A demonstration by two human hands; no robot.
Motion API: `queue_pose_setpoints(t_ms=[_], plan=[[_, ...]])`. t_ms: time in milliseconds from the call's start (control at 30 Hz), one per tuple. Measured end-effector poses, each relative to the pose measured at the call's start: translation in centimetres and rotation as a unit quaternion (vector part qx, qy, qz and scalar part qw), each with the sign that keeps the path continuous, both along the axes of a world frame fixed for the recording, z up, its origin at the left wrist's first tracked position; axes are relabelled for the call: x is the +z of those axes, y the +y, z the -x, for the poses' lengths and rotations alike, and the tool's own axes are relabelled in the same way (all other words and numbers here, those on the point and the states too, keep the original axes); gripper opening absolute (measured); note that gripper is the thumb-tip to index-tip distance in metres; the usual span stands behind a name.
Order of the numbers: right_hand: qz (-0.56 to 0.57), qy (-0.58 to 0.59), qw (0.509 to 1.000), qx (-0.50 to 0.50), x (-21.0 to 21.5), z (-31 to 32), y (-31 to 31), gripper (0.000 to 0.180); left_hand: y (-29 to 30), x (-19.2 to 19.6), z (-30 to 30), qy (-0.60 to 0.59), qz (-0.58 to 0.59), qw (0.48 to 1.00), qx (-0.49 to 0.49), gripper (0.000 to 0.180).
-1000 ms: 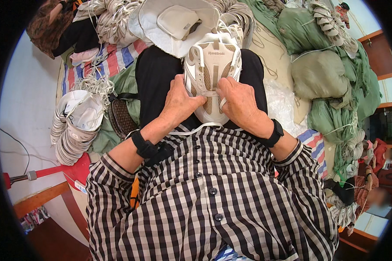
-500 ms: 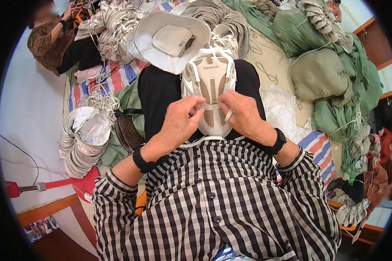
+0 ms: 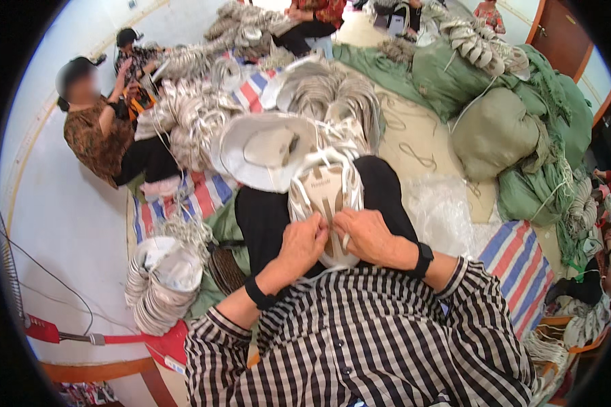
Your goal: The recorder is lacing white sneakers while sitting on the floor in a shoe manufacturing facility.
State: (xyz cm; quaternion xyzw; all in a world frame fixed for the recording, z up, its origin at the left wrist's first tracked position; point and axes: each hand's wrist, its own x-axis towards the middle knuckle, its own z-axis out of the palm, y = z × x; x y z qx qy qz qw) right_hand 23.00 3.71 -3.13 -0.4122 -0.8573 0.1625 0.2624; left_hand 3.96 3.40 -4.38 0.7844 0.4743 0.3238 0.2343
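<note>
Frame centre: my left hand (image 3: 304, 243) and right hand (image 3: 364, 234) pinch the white shoe upper (image 3: 324, 200), fingers closed, lacing apparently unfinished.

The white shoe upper (image 3: 324, 203) rests on the person's lap over the black trousers, toe end pointing away from the body and its open, tan-lined inner face turned upward. White bands run along both long sides and curve together at the far end, and a narrow tan strip runs down the centre. The near end is covered by the left hand (image 3: 303, 245) and right hand (image 3: 366, 234), whose fingertips pinch at the central strip.
</note>
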Motion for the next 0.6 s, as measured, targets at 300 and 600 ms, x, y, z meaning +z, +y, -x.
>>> queue_pose_setpoints(t_ms=[300,600], plan=[[0.062,0.059,0.996,0.03,0.5,-0.4,0.1,0.019,0.0,0.4,0.4,0.125,-0.025,0.99,-0.055,0.013],[0.13,0.108,0.985,0.044,0.3,-1.3,1.2,0.026,-2.1,-0.8,7.6,0.381,-0.121,0.916,-0.038,0.014]])
